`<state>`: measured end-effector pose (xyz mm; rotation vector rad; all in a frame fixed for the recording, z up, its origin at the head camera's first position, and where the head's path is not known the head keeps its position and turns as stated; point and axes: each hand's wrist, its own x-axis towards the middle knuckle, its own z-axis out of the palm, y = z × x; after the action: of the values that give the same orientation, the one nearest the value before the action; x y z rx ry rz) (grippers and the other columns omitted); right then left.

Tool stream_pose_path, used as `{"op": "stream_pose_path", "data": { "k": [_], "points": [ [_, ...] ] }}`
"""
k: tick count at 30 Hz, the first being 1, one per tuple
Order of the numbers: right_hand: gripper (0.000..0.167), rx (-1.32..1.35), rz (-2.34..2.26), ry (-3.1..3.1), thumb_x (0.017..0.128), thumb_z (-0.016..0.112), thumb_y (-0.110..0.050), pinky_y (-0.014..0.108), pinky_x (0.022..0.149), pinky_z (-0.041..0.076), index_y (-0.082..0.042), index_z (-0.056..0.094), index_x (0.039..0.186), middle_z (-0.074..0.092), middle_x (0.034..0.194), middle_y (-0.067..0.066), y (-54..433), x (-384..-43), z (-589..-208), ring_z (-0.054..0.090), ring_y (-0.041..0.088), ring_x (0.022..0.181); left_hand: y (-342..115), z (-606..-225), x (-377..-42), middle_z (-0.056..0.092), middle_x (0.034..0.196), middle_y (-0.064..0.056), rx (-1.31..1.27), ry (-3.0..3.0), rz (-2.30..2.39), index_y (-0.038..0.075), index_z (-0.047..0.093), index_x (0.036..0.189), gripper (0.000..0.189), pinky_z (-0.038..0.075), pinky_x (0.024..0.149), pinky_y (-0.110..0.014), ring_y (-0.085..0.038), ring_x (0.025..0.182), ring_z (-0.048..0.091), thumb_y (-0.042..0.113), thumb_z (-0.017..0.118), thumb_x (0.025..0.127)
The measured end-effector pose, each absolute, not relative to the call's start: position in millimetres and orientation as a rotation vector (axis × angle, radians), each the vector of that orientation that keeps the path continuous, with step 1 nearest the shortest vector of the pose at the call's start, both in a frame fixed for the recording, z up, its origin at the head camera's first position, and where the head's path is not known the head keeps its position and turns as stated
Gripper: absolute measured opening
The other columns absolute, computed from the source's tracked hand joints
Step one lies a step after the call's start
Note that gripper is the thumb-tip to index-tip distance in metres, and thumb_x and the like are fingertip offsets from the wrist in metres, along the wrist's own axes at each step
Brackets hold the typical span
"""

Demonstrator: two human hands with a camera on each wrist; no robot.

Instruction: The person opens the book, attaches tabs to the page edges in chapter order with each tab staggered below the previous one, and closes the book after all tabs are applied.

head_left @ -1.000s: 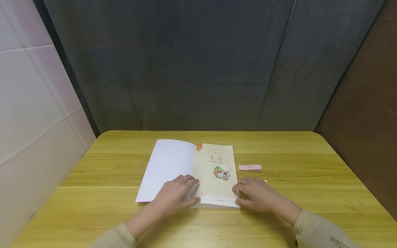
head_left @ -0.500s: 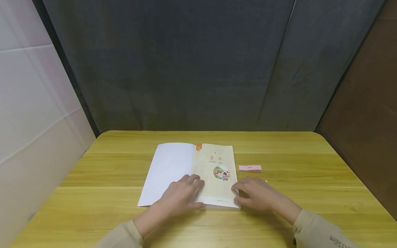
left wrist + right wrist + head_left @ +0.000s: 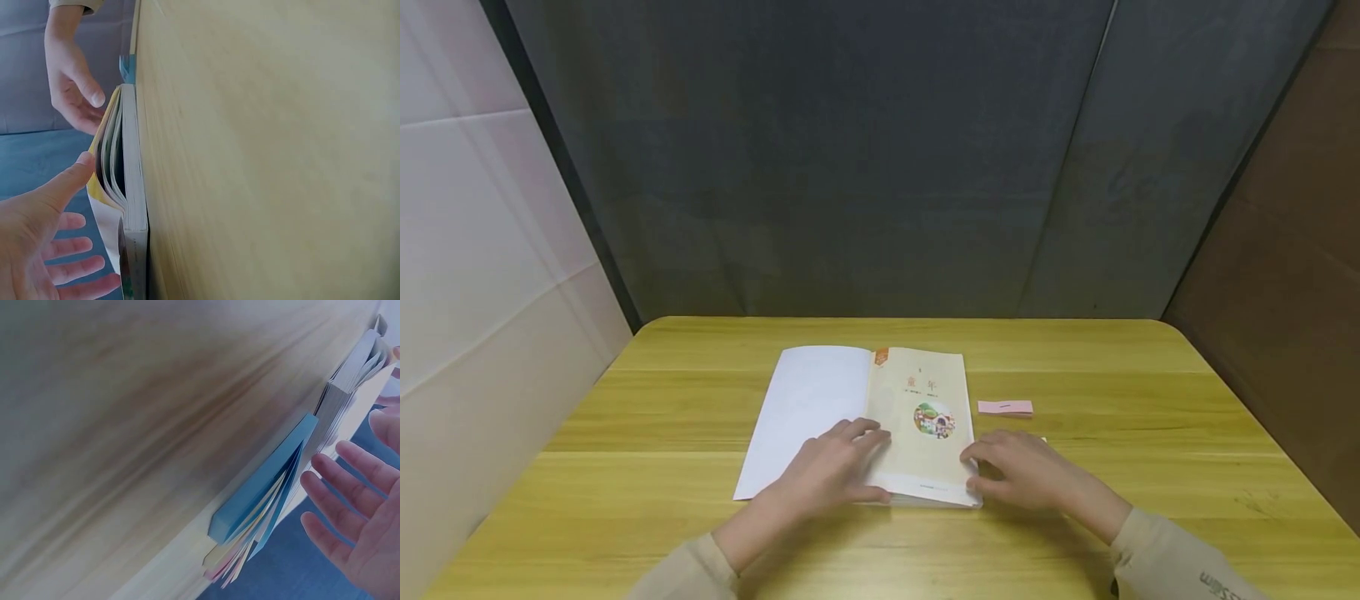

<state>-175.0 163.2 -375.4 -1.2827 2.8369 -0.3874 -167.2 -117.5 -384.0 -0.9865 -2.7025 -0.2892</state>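
An open book (image 3: pixel 917 467) lies on the table, a blank white leaf (image 3: pixel 812 400) to the left and a cream title page with a small round picture to the right. My left hand (image 3: pixel 831 471) rests on the page near the spine, its thumb at the bottom edge. At the book's right edge is my right hand (image 3: pixel 1018 471), fingers loosely bent, index finger and thumb at the page's side. In the left wrist view, several upper pages (image 3: pixel 112 150) bulge up from the book's thicker block, my left thumb (image 3: pixel 69 178) against the top one.
A pink paper strip (image 3: pixel 1004 407) lies right of the book. The right wrist view shows a blue sticky-note pad (image 3: pixel 265 487) with yellow and pink slips beside the book, mostly hidden behind my right hand in the head view. The wooden table (image 3: pixel 685 358) reaches dark fabric (image 3: pixel 850 167) behind.
My left hand slid right over the page, then slightly back left. The white left leaf has settled flatter and a little nearer to me. My right hand has hardly moved.
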Motion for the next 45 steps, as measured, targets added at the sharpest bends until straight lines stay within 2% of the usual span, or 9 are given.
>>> {"op": "stream_pose_path", "data": {
  "k": [6,12,19,23,29,33,37,41,45],
  "points": [
    [0.031,-1.248,-0.381,2.832,0.083,0.058,-0.032,0.036,0.076,0.044,-0.01,0.061,0.106,0.059,0.1,0.0,163.8,-175.3,-376.4,0.054,0.017,0.091,-123.5,-382.9,-166.5,0.053,0.112,-0.001,-0.986,-2.661,-0.333,0.013,0.057,0.115,0.068,0.048,0.058,-0.036,-0.019,0.097,0.052,0.054,0.069,0.062],
    [0.032,-1.242,-0.392,2.83,0.082,0.059,-0.032,0.035,0.073,0.044,-0.01,0.061,0.106,0.059,0.097,-0.001,164.2,-175.8,-375.9,0.054,0.016,0.088,-132.3,-379.3,-164.0,0.053,0.114,-0.001,-1.001,-2.604,-0.354,0.015,0.056,0.116,0.062,0.048,0.058,-0.033,-0.018,0.1,0.052,0.05,0.068,0.067],
    [0.033,-1.224,-0.395,2.824,0.082,0.059,-0.033,0.035,0.073,0.044,-0.011,0.061,0.106,0.058,0.096,-0.002,165.4,-176.4,-377.3,0.054,0.016,0.088,-139.2,-377.1,-158.6,0.053,0.113,-0.001,-1.043,-2.498,-0.307,0.015,0.055,0.116,0.049,0.048,0.058,-0.03,-0.015,0.096,0.052,0.037,0.065,0.073],
    [0.031,-1.231,-0.393,2.825,0.082,0.058,-0.031,0.035,0.073,0.044,-0.011,0.061,0.105,0.058,0.096,-0.003,165.5,-176.8,-377.0,0.054,0.016,0.088,-140.9,-373.7,-156.1,0.052,0.114,-0.001,-1.054,-2.376,-0.331,0.015,0.054,0.115,0.044,0.047,0.056,-0.029,-0.015,0.096,0.053,0.024,0.059,0.073],
    [0.03,-1.226,-0.387,2.828,0.082,0.058,-0.031,0.035,0.074,0.044,-0.011,0.061,0.105,0.058,0.096,-0.002,165.5,-176.7,-376.6,0.054,0.016,0.089,-142.0,-365.7,-156.7,0.047,0.122,-0.008,-1.076,-2.163,-0.408,0.009,0.052,0.119,0.051,0.043,0.052,-0.028,-0.021,0.1,0.051,0.009,0.042,0.069],
    [0.03,-1.228,-0.384,2.83,0.082,0.059,-0.031,0.035,0.074,0.044,-0.011,0.061,0.104,0.058,0.095,-0.002,165.1,-176.9,-376.4,0.054,0.017,0.088,-142.8,-362.1,-160.3,0.047,0.121,-0.014,-1.067,-2.068,-0.397,0.005,0.052,0.118,0.054,0.045,0.068,-0.035,-0.027,0.105,0.048,0.006,0.035,0.066],
    [0.031,-1.233,-0.382,2.832,0.082,0.059,-0.031,0.034,0.072,0.044,-0.011,0.061,0.104,0.058,0.093,-0.003,165.4,-176.9,-377.0,0.054,0.015,0.086,-146.9,-359.1,-161.9,0.044,0.125,-0.016,-1.041,-2.122,-0.244,0.004,0.05,0.119,0.056,0.032,0.091,-0.045,-0.032,0.117,0.037,0.0,0.045,0.064],
    [0.031,-1.238,-0.392,2.828,0.082,0.059,-0.031,0.032,0.07,0.044,-0.01,0.061,0.105,0.057,0.09,-0.004,165.8,-177.4,-377.5,0.053,0.012,0.082,-152.0,-358.4,-161.7,0.039,0.13,-0.014,-0.993,-2.218,-0.055,0.007,0.05,0.12,0.064,0.019,0.098,-0.05,-0.029,0.125,0.027,-0.002,0.06,0.058],
    [0.031,-1.247,-0.408,2.821,0.082,0.059,-0.03,0.031,0.069,0.044,-0.01,0.061,0.105,0.057,0.09,-0.004,165.8,-177.8,-377.8,0.053,0.012,0.082,-155.1,-360.9,-162.6,0.038,0.131,-0.013,-0.96,-2.243,0.01,0.009,0.052,0.119,0.063,0.015,0.098,-0.054,-0.029,0.125,0.028,0.0,0.06,0.058]
  ]
}}
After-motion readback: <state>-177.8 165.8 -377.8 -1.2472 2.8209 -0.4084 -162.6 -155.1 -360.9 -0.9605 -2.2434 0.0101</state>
